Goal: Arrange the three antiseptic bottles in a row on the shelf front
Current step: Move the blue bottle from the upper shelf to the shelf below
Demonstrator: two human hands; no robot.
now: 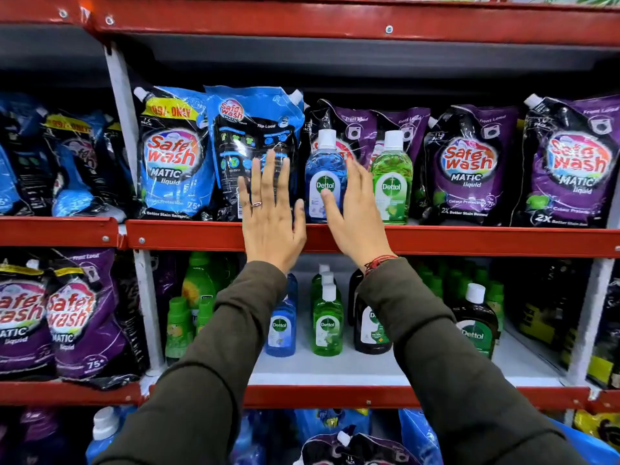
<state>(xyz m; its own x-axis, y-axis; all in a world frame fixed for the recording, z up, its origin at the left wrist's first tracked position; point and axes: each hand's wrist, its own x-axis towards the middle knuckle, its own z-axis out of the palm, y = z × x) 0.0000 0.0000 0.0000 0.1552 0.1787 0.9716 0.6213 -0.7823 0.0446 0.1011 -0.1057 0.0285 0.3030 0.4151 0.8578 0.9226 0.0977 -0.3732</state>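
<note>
A store shelf (436, 238) with a red front rail runs across the middle of the view, seen from the person's head. At the left of this shelf stand blue detergent pouches (174, 152), upright and packed side by side.

The left hand (270, 213) is raised in front of the pouches, palm toward them, fingers straight and slightly spread; its grip holds nothing. A ring (256, 204) sits on one finger. Its thumb lies just beside the lower left edge of the blue antiseptic bottle (323, 172), which stands upright at the shelf front with a white cap.

The right hand (355, 216) is open too, fingers extended along the right side of the blue bottle, thumb across its lower label, touching but not closed around it. A red thread bracelet (379, 263) circles that wrist.

Just right of this hand a green antiseptic bottle (391, 177) stands upright at the shelf front, near the blue one. Purple detergent pouches (469, 166) fill the rest of the shelf.

On the lower shelf (369, 370), between the dark sleeves (446, 357), stand more bottles (327, 320): blue, green and dark brown.
</note>
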